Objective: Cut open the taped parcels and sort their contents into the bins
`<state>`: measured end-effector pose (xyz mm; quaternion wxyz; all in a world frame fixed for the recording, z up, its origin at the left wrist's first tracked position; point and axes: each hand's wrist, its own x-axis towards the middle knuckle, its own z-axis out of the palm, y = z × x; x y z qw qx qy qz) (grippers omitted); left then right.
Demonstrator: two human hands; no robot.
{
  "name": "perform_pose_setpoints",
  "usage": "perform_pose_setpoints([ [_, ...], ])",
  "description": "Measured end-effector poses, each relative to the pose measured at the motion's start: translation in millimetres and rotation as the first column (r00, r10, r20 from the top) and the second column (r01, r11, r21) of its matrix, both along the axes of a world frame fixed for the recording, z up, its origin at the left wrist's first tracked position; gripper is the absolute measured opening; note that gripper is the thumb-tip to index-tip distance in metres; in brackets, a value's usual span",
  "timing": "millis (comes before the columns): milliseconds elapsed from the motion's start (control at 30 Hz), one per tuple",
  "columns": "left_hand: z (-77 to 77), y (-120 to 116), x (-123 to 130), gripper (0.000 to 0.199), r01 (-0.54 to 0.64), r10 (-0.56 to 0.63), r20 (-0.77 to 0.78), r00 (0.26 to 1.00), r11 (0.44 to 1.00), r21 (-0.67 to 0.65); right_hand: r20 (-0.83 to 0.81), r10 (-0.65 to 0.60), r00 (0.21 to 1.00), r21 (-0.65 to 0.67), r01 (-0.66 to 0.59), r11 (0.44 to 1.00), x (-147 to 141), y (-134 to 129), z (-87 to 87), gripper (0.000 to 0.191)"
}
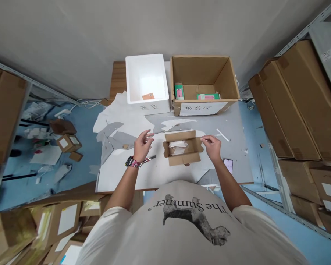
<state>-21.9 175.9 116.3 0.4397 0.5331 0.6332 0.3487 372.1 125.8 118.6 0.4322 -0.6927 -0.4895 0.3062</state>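
Note:
A small cardboard box (184,159) sits on the worktable with its flaps folded out. White wrapping (178,144) lies inside it, and what that covers is hidden. My right hand (213,146) is at the box's right end, thumb and forefinger pinched on the edge of the end flap. Left of the box, apart from it, my left hand (142,146) hovers over the table with fingers spread and nothing in them. By my left wrist lies a thin dark-tipped tool (149,159), partly hidden by the wrist.
Behind stand a white foam box (132,79) with an orange item and a large carton (201,66) holding green-and-pink packages. A phone (228,165) lies by my right forearm. Torn paper covers the table (121,176). Cartons crowd both sides.

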Motion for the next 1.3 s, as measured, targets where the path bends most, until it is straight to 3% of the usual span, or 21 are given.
perform_pose_setpoints([
  [133,-26.8,-71,-7,0.056,-0.062,0.064,0.019,0.998,0.992,-0.111,0.027,0.056,0.998,-0.066,-0.054,0.996,-33,-30,-6.8,0.033],
  [267,-44.2,-102,4,0.049,-0.008,0.013,0.035,0.999,0.99,-0.139,0.098,0.122,0.988,-0.086,-0.114,0.99,-55,-37,-13.2,0.037],
  [400,-57.3,-96,29,0.053,0.043,-0.042,0.01,0.999,0.98,-0.195,0.209,0.119,0.971,-0.149,-0.089,0.985,-53,-34,-29.8,0.047],
  [533,-68.9,-78,58,0.053,0.112,-0.141,-0.107,0.984,0.963,-0.245,0.375,-0.054,0.926,-0.098,0.098,0.99,-33,-36,-52.5,0.032],
  [633,-77.0,-73,72,0.048,0.102,-0.168,-0.18,0.969,0.939,-0.327,0.273,-0.142,0.952,-0.191,0.198,0.962,-22,-45,-69.1,0.063],
  [667,-79.6,-75,74,0.046,0.101,-0.174,-0.188,0.967,0.932,-0.348,0.215,-0.166,0.962,-0.237,0.216,0.947,-21,-49,-73.8,0.064],
  [833,-86.8,-93,68,0.044,0.131,-0.172,-0.124,0.977,0.949,-0.286,0.129,-0.272,0.954,-0.271,0.298,0.916,-26,-78,-85.6,0.021],
  [967,-75.8,-101,56,0.038,0.174,-0.191,-0.079,0.978,0.968,-0.183,0.052,-0.335,0.941,-0.21,0.338,0.917,-31,-109,-77.5,0.019],
  [1100,-45.1,-101,56,0.033,0.275,-0.279,-0.128,0.952,0.96,-0.047,-0.118,-0.375,0.919,-0.121,0.362,0.925,-25,-146,-56.9,0.028],
  [1300,8.4,-117,106,0.03,0.436,-0.424,-0.125,0.897,0.895,0.093,-0.242,-0.463,0.853,-0.007,0.476,0.88,10,-220,-19.2,0.039],
])
